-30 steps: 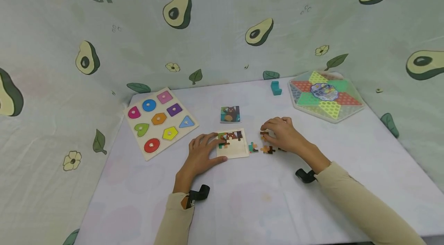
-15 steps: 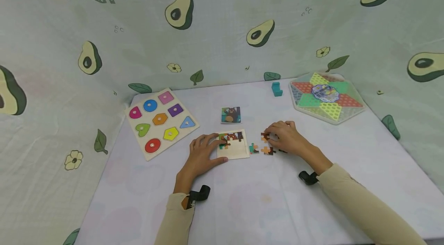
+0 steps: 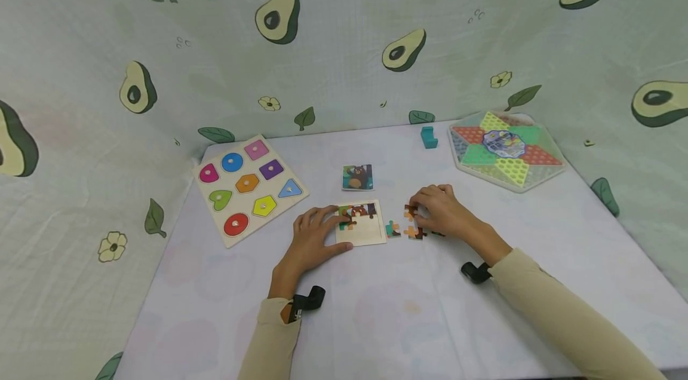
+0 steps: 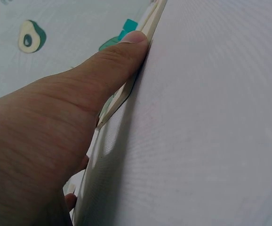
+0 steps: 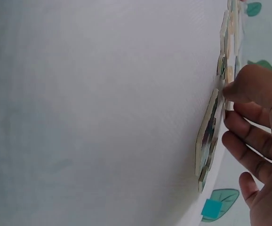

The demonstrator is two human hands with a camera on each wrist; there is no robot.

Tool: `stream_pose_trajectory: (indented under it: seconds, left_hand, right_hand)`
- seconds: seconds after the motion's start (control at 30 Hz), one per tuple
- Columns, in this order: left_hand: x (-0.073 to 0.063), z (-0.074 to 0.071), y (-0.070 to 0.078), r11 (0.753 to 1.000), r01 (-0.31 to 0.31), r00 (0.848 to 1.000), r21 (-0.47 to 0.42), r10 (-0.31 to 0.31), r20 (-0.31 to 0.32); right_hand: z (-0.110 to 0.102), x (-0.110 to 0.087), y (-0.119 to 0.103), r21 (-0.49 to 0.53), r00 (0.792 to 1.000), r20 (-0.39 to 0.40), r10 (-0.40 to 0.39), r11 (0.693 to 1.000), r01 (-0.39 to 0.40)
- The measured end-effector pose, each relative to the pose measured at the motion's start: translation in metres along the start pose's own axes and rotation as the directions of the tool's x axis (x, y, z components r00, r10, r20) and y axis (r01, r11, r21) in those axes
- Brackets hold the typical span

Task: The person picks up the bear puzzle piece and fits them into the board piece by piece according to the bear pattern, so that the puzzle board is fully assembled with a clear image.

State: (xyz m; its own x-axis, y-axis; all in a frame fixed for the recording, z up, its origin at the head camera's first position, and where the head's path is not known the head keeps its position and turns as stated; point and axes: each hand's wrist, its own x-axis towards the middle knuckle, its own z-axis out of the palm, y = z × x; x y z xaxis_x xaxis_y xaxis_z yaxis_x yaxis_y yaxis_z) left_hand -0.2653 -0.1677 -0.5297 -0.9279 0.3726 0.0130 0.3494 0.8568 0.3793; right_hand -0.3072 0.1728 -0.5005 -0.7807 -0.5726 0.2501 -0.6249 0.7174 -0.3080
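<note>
In the head view my left hand (image 3: 312, 242) holds the left side of a square wooden puzzle tray (image 3: 371, 236), thumb at the near edge and index finger at the upper left. Its upper part carries joined bear-picture pieces. The left wrist view shows the thumb (image 4: 112, 66) against the tray's edge. My right hand (image 3: 443, 213) has its thumb and index finger on a brown-and-orange puzzle piece (image 3: 409, 211) on the table. A green-and-orange piece (image 3: 393, 229) and an orange-and-brown piece (image 3: 414, 233) lie beside it. Another dark piece (image 3: 438, 233) is partly hidden under the right hand.
Behind the tray lies a bear picture card (image 3: 357, 177). A shape-peg board (image 3: 279, 211) sits at the left. At the back right are a teal block (image 3: 429, 138) and a hexagonal game board (image 3: 505, 150). A printed cloth (image 3: 333, 69) hangs behind the table.
My right hand shifted slightly to the right, showing more of the puzzle piece at its fingertips, then stayed nearly still. The left hand and tray have kept their place.
</note>
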Motion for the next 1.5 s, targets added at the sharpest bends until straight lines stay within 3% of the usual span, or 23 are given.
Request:
stream_pose_trajectory:
  seconds: [0.27, 0.8, 1.5]
  left_hand:
    - [0.0, 0.0, -0.002, 1.0, -0.004, 1.0, 0.003, 0.004, -0.009]
    - [-0.004, -0.002, -0.002, 1.0, 0.001, 1.0, -0.012, -0.001, 0.0]
    - [-0.001, -0.002, 0.0, 1.0, -0.015, 1.0, -0.007, 0.015, -0.007]
  right_hand:
    - [-0.003, 0.005, 0.001, -0.042, 0.999, -0.031, -0.008, 0.999, 0.007]
    - [-0.012, 0.018, -0.019, 0.004, 0.993, -0.077, -0.091, 0.996, 0.091]
    - [-0.007, 0.033, -0.044, 0.029, 0.991, -0.031, -0.133, 0.991, 0.134]
